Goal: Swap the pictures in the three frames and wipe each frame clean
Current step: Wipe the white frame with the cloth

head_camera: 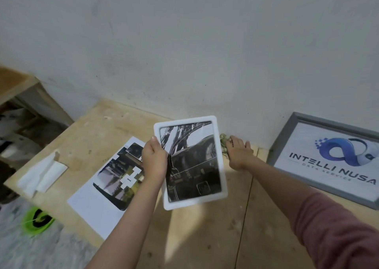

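Left hand (154,162) of mine grips the white frame (190,162) by its left edge, held above the worktop (205,238), long axis running away from me. Right hand (239,155), just beyond the frame's right edge, clutches the green cloth (224,143), so it's nearer for wiping.

**Background stuff around the workbench**

Plain wooden table (205,238) pushed up against a scuffed white wall (184,43). Wooden shelf (24,96) off to the left, lime-green and black round thing (38,220) down on a grey fuzzy rug (41,248).
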A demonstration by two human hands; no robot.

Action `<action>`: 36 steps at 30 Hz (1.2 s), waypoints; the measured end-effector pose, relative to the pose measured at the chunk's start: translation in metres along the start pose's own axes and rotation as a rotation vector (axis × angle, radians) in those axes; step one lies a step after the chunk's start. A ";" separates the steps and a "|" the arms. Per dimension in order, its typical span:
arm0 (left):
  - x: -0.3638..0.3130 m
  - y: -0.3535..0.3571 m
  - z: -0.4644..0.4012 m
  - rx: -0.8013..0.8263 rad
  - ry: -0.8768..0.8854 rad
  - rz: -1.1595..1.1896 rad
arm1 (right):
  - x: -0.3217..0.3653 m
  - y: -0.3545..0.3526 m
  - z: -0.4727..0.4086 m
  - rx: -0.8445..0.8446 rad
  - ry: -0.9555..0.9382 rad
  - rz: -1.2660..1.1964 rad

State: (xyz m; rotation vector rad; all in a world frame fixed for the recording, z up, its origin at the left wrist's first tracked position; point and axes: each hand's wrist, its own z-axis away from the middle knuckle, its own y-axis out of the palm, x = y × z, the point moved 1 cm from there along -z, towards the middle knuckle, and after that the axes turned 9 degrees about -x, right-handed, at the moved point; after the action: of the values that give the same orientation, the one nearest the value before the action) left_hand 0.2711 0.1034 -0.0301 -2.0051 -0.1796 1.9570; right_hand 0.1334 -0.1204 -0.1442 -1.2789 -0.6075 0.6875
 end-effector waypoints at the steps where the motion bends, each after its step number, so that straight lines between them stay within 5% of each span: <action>1: 0.001 0.001 0.000 0.007 0.010 0.000 | 0.001 -0.001 -0.001 0.034 0.000 0.005; 4: 0.000 0.003 -0.001 0.031 0.015 0.028 | 0.003 -0.016 0.002 -0.040 0.017 -0.095; 7: -0.002 0.006 -0.001 0.042 -0.020 0.061 | 0.003 -0.044 0.016 -0.302 0.220 -0.697; 10: -0.009 0.009 0.004 0.063 -0.032 0.097 | 0.014 -0.073 0.048 -0.171 0.383 -1.438; 12: -0.017 0.011 0.010 0.077 -0.028 0.131 | 0.017 -0.087 0.074 -0.058 0.334 -1.639; 18: -0.047 0.025 0.040 0.145 -0.006 0.238 | 0.010 -0.096 0.120 -0.047 0.259 -1.439; 23: -0.076 0.034 0.084 0.194 0.013 0.298 | -0.015 -0.106 0.152 -0.104 0.304 -1.540; 36: -0.078 0.081 0.267 0.698 -0.027 0.144 | -0.172 -0.117 0.295 -0.440 0.387 -1.498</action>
State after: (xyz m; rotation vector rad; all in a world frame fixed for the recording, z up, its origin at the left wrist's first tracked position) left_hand -0.0081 0.0424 0.0175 -1.5522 0.5792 1.7817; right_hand -0.1849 -0.0769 0.0206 -0.9354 -1.1771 -0.9450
